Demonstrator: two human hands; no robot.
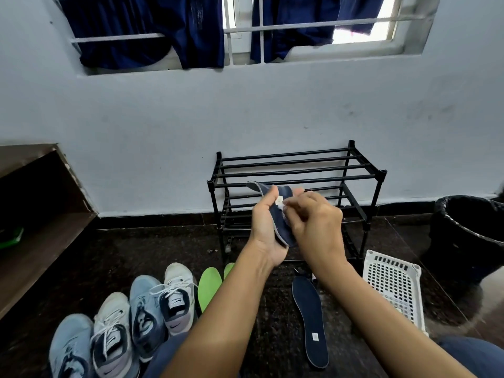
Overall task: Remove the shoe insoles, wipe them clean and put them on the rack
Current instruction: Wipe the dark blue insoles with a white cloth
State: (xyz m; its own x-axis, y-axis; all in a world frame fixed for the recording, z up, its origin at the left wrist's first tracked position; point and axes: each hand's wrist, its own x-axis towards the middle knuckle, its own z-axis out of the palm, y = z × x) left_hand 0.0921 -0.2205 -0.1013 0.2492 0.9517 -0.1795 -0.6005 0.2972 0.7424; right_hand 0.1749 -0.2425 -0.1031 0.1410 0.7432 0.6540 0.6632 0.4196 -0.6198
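Observation:
My left hand [266, 227] grips a navy insole [278, 214] held up in front of the black shoe rack [297, 170]. My right hand [313, 222] pinches a small white wipe [283, 210] against the insole's face. A second navy insole [311, 320] lies flat on the dark floor below my right forearm. Two green insoles [208, 289] lie on the floor beside the shoes, the right one mostly hidden by my left arm. Several sneakers [122, 331], light blue and white, stand in a row at the lower left.
A white perforated plastic basket [395, 285] lies on the floor at the right. A black bin with a liner [469, 236] stands beyond it. Brown wooden shelves [35, 214] run along the left. Dark blue clothes [163, 31] hang at the window grille above.

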